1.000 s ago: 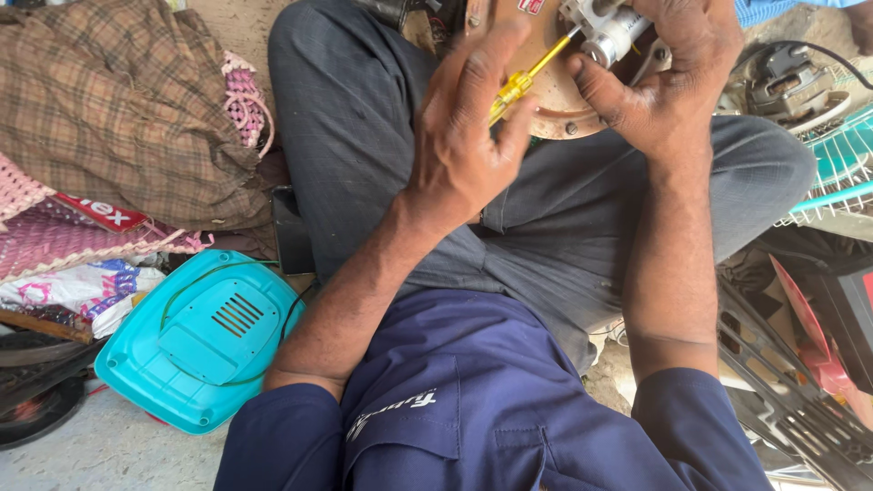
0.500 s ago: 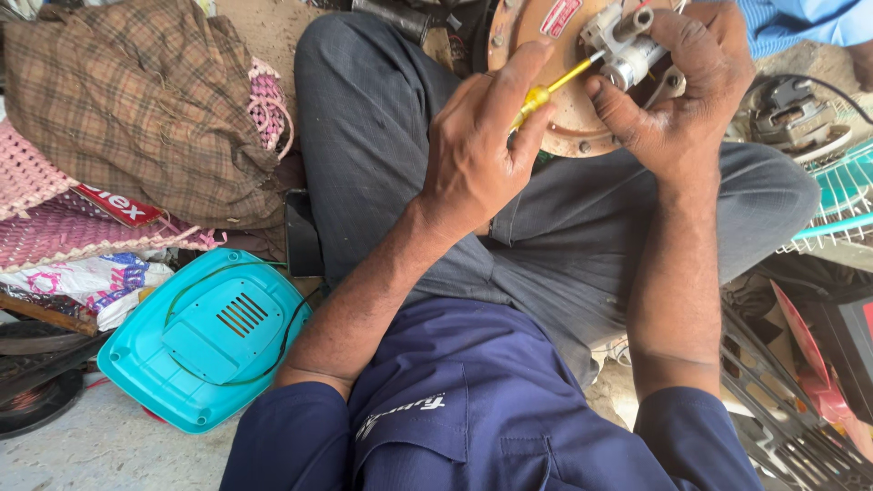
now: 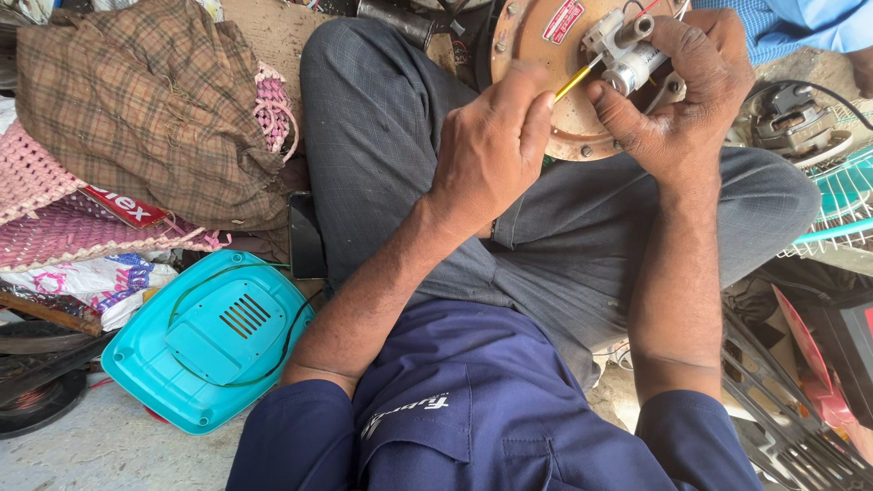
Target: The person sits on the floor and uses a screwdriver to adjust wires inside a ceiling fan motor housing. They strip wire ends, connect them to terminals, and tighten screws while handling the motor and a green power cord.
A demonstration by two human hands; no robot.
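While seated: round copper-coloured motor plate (image 3: 536, 82) now rests lower across the lap.
Left hand (image 3: 491, 150): still pinching yellow screwdriver (image 3: 575, 82).
Right hand (image 3: 677, 100): still clasping grey capacitor (image 3: 632, 65); fastening work continues.

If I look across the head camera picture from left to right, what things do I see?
Pink woven mat → brown checked cloth → turquoise plastic cover → left hand with a yellow screwdriver → right hand on a small grey part → green wire grille.

Navy short-sleeved shirt (image 3: 473, 427), grey trousers (image 3: 382, 136).
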